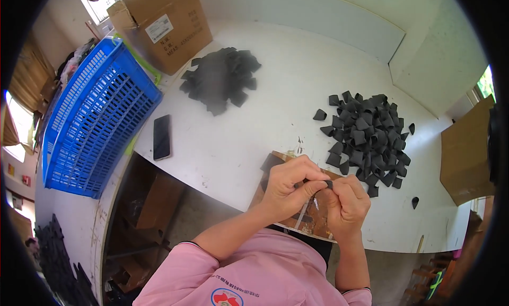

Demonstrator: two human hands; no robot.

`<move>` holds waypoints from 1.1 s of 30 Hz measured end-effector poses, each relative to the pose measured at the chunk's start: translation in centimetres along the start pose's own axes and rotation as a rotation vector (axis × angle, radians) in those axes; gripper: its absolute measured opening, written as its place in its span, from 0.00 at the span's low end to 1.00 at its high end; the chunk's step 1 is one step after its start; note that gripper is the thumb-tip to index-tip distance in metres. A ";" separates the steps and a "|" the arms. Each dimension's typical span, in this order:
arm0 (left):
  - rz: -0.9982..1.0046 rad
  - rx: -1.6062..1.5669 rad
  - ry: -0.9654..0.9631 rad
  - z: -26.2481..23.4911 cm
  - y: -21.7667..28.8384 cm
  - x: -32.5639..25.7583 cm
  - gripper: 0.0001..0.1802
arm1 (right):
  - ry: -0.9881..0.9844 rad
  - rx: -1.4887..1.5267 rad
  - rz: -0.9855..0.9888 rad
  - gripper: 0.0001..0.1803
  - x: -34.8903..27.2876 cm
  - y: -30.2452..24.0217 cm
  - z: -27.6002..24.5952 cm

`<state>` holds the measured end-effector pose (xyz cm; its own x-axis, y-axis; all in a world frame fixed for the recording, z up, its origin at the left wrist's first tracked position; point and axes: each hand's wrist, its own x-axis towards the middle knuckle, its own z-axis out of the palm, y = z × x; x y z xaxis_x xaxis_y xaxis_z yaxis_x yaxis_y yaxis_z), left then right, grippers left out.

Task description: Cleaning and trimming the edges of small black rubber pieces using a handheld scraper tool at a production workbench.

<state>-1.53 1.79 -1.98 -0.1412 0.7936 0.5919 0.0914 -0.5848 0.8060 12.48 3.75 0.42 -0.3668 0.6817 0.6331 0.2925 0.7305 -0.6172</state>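
My left hand (290, 188) and right hand (348, 204) meet above a board, thumbs and fingertips pinched close together on one small black piece (329, 184), the other fingers curled in. I seem to hold it from both sides so that it stays bent and steady; my fingers hide most of its shape. Below it lies the worn brown board (317, 227), blotched and scuffed, near my body, probably to keep mess off the white table (286, 99). Just beyond my right hand sits a heap of black loops (371, 133), matte, folded into teardrops, apparently within short reach. Farther off on my left, a pile of flat dark pieces (221, 78) overlaps loosely, thin and soft-looking. The smooth, glossy phone (162, 137) lies well apart from both heaps, near the latticed blue plastic basket (101, 123) and a stiff cardboard box (185, 33).
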 end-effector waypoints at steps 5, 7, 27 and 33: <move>-0.047 -0.054 0.010 -0.4 -0.7 -0.2 0.03 | -0.135 -0.023 0.053 0.05 1.2 0.0 -0.5; -0.151 -0.032 -0.004 -0.6 -0.2 -0.6 0.06 | -0.172 0.028 0.074 0.04 1.6 0.2 -1.1; -0.205 0.794 -0.057 -2.9 -10.1 -4.6 0.05 | -0.281 0.201 0.656 0.05 -7.1 1.5 2.9; -0.158 0.539 -0.018 -4.3 -4.2 -3.2 0.05 | -0.209 -0.162 0.323 0.14 -6.8 -0.2 3.4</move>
<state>-5.70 1.03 -7.32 -0.1773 0.8703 0.4594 0.5617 -0.2939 0.7734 11.90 -1.15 -5.35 -0.4001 0.8660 0.3000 0.5511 0.4889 -0.6762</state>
